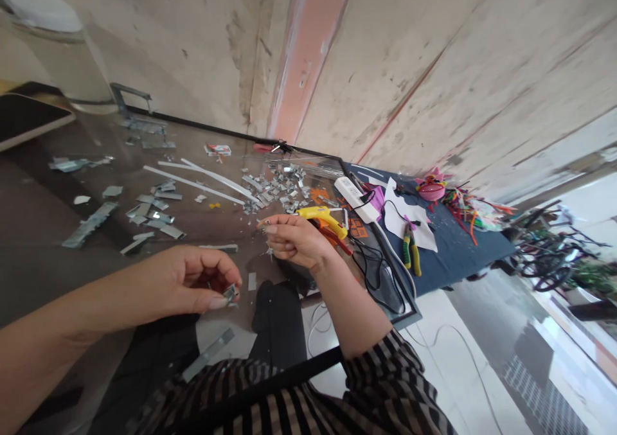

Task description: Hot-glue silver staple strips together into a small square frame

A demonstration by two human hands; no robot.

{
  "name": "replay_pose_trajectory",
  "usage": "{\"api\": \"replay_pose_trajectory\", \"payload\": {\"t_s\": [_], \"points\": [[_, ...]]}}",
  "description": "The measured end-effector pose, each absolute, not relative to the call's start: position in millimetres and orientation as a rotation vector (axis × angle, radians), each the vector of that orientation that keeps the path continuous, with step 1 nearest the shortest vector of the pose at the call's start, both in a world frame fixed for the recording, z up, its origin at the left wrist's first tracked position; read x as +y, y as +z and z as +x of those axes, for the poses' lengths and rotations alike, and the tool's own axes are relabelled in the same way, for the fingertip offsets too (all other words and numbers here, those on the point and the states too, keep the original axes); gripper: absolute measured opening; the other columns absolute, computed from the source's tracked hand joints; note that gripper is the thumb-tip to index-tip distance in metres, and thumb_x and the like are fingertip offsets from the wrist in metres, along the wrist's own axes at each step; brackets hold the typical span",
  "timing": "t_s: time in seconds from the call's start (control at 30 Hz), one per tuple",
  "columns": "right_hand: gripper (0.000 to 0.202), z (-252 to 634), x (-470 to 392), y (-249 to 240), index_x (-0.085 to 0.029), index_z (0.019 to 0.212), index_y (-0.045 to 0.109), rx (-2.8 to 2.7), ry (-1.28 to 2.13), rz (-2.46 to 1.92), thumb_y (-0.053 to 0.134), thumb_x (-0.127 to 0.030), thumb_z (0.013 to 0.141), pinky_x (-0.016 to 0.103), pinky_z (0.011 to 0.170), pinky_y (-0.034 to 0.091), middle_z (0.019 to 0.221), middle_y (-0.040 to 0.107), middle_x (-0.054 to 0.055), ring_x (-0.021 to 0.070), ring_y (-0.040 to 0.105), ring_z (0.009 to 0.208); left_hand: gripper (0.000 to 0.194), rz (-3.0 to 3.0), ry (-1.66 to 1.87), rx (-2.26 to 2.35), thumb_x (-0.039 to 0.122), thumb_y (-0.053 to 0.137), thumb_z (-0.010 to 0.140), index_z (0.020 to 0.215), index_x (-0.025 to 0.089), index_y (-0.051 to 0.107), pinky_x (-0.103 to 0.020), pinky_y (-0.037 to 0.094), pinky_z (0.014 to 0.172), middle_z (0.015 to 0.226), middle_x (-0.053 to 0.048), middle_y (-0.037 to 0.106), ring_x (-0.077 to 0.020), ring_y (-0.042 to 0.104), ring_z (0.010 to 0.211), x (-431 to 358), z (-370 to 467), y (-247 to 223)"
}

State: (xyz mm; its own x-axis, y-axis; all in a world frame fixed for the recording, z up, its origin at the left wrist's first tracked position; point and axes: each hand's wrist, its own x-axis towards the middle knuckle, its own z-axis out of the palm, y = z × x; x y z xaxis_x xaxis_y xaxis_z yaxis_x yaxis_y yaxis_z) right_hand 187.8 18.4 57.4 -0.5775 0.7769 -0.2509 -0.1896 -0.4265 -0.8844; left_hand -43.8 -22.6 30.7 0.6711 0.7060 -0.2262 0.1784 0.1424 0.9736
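My left hand [195, 281] is closed, pinching a small silvery folded piece [230, 292] between thumb and fingers above the glass tabletop [202, 226]. To its right, my right hand [295, 239] is closed too, thumb against forefinger; whatever sits at its fingertips is too small to name. Just behind the right hand lies a yellow glue gun [324, 218]. Beyond the fingers is a heap of small silvery pieces [277, 187], and long white glue sticks [195, 184] run toward it. Silvery strips [90, 224] lie farther left.
A lidded jar [72, 62] stands at the back left beside a dark flat device [29, 117]. On the right are a white power strip [357, 199], green-yellow pliers [411, 252], a white sheet [407, 213] and black cables [369, 268]. A wall [193, 43] closes off the back.
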Motion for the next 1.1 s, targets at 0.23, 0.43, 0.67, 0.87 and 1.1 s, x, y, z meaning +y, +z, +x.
{"api": "replay_pose_trajectory", "payload": {"t_s": [0.23, 0.43, 0.67, 0.87, 1.1], "points": [[0.005, 179, 18, 53, -0.017, 0.089, 0.055, -0.959, 2.300, -0.757, 0.053, -0.014, 0.085, 0.012, 0.039, 0.010, 0.057, 0.035, -0.009, 0.0035, 0.013, 0.043, 0.031, 1.101, 0.808, 1.117, 0.040, 0.076, 0.064, 0.092, 0.028, 0.072, -0.028, 0.053, 0.061, 0.086, -0.003, 0.077, -0.0201, 0.067, 0.074, -11, -50, 30], [0.004, 181, 20, 52, -0.017, 0.086, 0.053, -0.962, 2.284, -0.799, 0.051, -0.014, 0.086, 0.012, 0.039, 0.011, 0.059, 0.036, -0.008, 0.0036, 0.012, 0.044, 0.024, 1.500, 0.523, 0.973, 0.036, 0.073, 0.066, 0.089, 0.028, 0.073, -0.027, 0.050, 0.058, 0.073, 0.000, 0.071, -0.0190, 0.064, 0.066, -20, -51, 29], [0.004, 181, 20, 52, -0.018, 0.088, 0.053, -1.006, 2.263, -0.824, 0.052, -0.015, 0.085, 0.011, 0.040, 0.011, 0.060, 0.037, -0.008, 0.0041, 0.014, 0.045, 0.007, 2.129, 0.313, 1.009, 0.021, 0.062, 0.063, 0.067, 0.026, 0.065, -0.027, 0.037, 0.051, 0.062, 0.003, 0.064, -0.0157, 0.055, 0.053, -42, -33, 6], [0.006, 180, 19, 51, -0.017, 0.089, 0.054, -1.024, 2.258, -0.797, 0.055, -0.015, 0.083, 0.011, 0.040, 0.012, 0.060, 0.039, -0.008, 0.0037, 0.015, 0.045, 0.009, 2.358, 0.234, 1.051, 0.030, 0.061, 0.072, 0.071, 0.030, 0.070, -0.032, 0.037, 0.053, 0.073, -0.002, 0.068, -0.0192, 0.061, 0.058, -53, -29, 14], [0.004, 179, 17, 54, -0.018, 0.088, 0.053, -1.047, 2.240, -0.852, 0.053, -0.016, 0.086, 0.011, 0.040, 0.012, 0.060, 0.037, -0.008, 0.0041, 0.014, 0.045, 0.003, 2.518, 0.178, 1.112, 0.024, 0.069, 0.067, 0.066, 0.026, 0.067, -0.037, 0.043, 0.067, 0.078, -0.004, 0.066, -0.0273, 0.061, 0.082, -71, -7, 21]]}}
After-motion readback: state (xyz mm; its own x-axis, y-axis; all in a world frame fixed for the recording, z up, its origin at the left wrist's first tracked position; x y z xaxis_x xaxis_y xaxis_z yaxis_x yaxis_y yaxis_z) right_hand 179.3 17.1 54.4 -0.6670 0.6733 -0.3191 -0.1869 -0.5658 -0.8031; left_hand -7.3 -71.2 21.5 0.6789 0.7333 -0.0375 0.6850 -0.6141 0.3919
